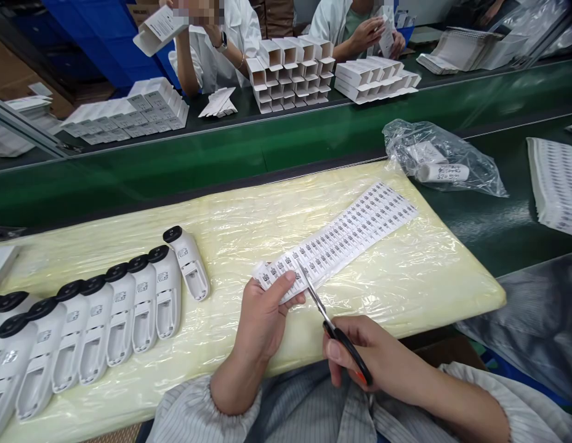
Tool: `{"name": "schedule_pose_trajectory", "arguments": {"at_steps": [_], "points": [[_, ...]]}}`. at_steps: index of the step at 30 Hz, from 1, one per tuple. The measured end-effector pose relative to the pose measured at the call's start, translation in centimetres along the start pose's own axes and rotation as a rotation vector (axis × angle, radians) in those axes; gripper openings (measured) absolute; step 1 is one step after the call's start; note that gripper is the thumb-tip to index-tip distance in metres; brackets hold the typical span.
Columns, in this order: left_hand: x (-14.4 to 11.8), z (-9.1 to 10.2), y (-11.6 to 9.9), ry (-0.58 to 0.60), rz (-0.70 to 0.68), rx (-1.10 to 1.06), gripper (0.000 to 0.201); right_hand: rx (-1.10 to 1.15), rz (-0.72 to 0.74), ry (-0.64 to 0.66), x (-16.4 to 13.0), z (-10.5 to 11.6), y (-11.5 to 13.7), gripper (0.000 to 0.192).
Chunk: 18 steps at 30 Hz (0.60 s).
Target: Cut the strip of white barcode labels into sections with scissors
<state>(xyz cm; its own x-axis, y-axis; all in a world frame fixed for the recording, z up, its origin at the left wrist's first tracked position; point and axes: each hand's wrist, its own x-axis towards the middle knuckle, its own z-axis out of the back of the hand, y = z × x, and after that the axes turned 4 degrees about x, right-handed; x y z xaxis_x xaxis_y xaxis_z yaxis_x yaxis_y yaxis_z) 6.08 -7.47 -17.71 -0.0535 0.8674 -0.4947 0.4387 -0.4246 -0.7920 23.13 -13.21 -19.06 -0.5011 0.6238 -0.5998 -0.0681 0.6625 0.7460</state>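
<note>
A long white sheet of printed labels [350,237] slants up and right across the yellow wrapped work surface. Its near left end is pinched by my left hand [267,311], thumb on top. My right hand [359,354] is closed on a pair of scissors [334,329] with black handles and some orange inside the loop. The scissor blades lie at the sheet just right of my left thumb; whether they cut into it is hard to make out. Left of my hands stands a row of white handheld devices with black round tops, one device [189,264] set slightly apart.
A clear plastic bag [445,157] with white rolls lies at the back right. More label sheets [556,181] rest at the far right. Beyond a green ledge [230,151], two people in white coats handle boxes beside stacked white cartons [292,74] and closed boxes [128,111].
</note>
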Motion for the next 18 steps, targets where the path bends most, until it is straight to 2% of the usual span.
{"name": "schedule_pose_trajectory", "arguments": {"at_steps": [6, 12, 18], "points": [[-0.08, 0.00, 0.04, 0.009, 0.012, -0.018, 0.043, -0.017, 0.000, 0.005, -0.01, 0.17, 0.02, 0.054], [-0.13, -0.13, 0.06, 0.007, 0.029, -0.035, 0.043, -0.014, 0.066, 0.049, -0.07, 0.21, 0.25, 0.067], [-0.10, -0.23, -0.18, 0.006, 0.037, -0.052, 0.042, 0.006, 0.064, 0.070, -0.21, 0.27, 0.18, 0.068]]}}
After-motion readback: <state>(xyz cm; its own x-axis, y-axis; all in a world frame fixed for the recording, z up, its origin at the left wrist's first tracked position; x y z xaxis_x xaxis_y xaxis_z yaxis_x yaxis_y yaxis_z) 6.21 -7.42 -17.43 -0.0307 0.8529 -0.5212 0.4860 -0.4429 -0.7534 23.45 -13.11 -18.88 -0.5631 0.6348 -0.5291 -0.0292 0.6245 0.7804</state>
